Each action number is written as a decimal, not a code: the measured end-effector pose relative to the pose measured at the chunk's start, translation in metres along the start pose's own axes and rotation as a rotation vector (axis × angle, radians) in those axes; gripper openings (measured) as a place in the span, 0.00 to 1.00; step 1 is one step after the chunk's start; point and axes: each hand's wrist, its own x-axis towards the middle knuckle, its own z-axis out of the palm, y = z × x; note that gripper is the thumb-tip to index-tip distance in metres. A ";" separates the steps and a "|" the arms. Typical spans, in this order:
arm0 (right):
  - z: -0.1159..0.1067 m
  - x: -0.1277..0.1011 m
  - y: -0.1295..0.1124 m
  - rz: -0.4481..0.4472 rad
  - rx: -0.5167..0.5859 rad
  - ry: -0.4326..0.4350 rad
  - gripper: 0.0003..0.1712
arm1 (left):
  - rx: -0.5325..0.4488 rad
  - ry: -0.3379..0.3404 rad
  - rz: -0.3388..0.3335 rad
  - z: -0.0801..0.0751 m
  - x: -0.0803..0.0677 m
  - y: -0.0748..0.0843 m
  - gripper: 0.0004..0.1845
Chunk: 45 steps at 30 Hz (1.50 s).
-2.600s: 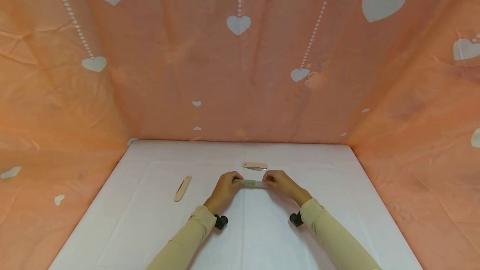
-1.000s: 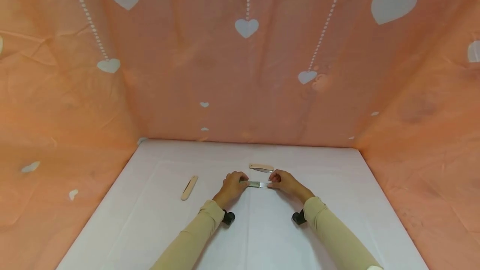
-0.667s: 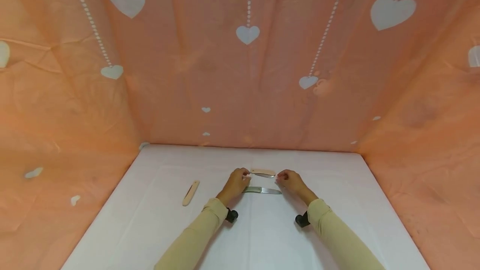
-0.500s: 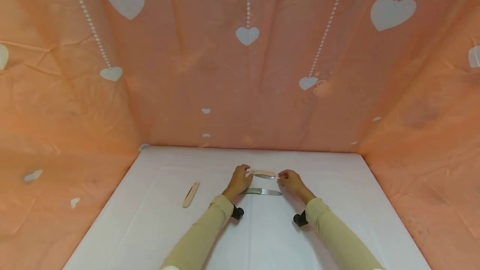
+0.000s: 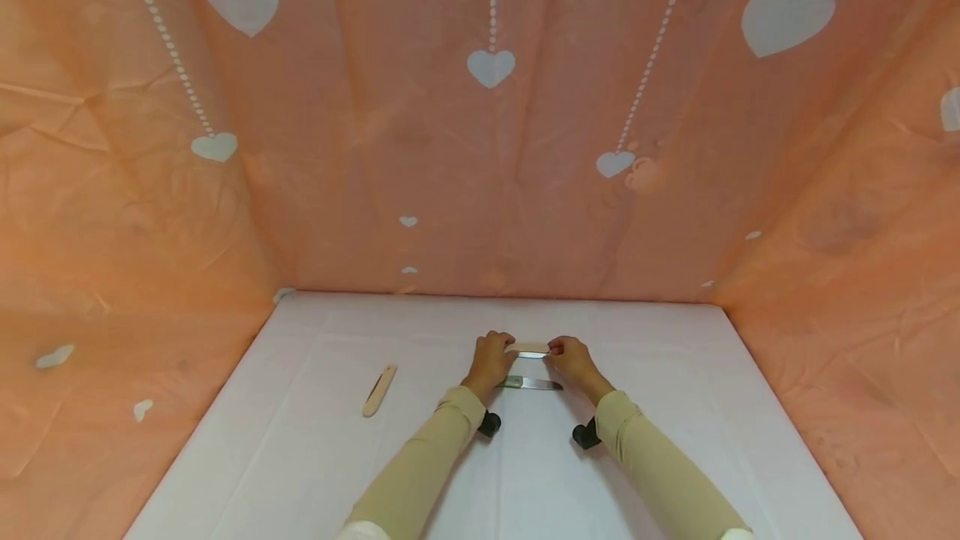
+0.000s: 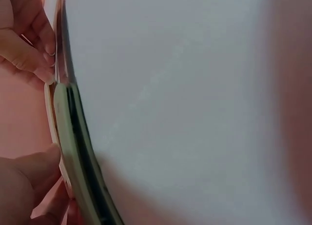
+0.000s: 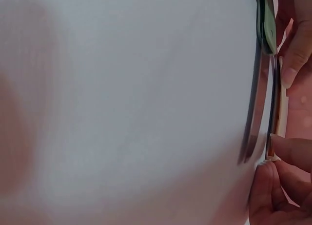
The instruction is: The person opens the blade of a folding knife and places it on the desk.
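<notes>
Toward the back of the table, both hands hold a cream-handled pocket knife [image 5: 531,347], its silver blade showing along the near side of the handle. My left hand [image 5: 491,360] pinches the left end between thumb and fingers. At the other end, my right hand [image 5: 573,366] pinches with thumb and fingertips, seen closely in the right wrist view. Just nearer lies a green-handled pocket knife [image 5: 517,382] with its blade out to the right; the left hand partly hides its handle. It also crosses the left wrist view, where its green handle [image 6: 73,142] stands close to the left hand.
A second cream-handled pocket knife [image 5: 379,391] lies slanted at the left, folded. White cloth [image 5: 300,473] covers the table. An orange curtain with white hearts [image 5: 487,173] encloses the back and sides. A black camera sits on each wrist.
Both hands let go of the green knife, leaving it on the table with its blade out. They moved farther back and took hold of the cream pocket knife by its ends.
</notes>
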 end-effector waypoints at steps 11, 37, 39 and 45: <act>0.004 -0.003 -0.003 0.003 0.027 0.009 0.15 | 0.037 -0.017 -0.032 -0.005 -0.006 0.005 0.07; -0.031 -0.003 -0.047 -0.139 0.720 0.060 0.18 | -0.339 -0.111 0.085 -0.050 0.001 0.033 0.10; -0.036 -0.005 -0.052 -0.148 0.741 0.045 0.17 | -0.339 -0.101 0.103 -0.056 0.000 0.038 0.11; -0.045 -0.018 -0.070 -0.158 0.763 0.027 0.11 | -0.416 -0.074 0.117 -0.072 -0.012 0.057 0.13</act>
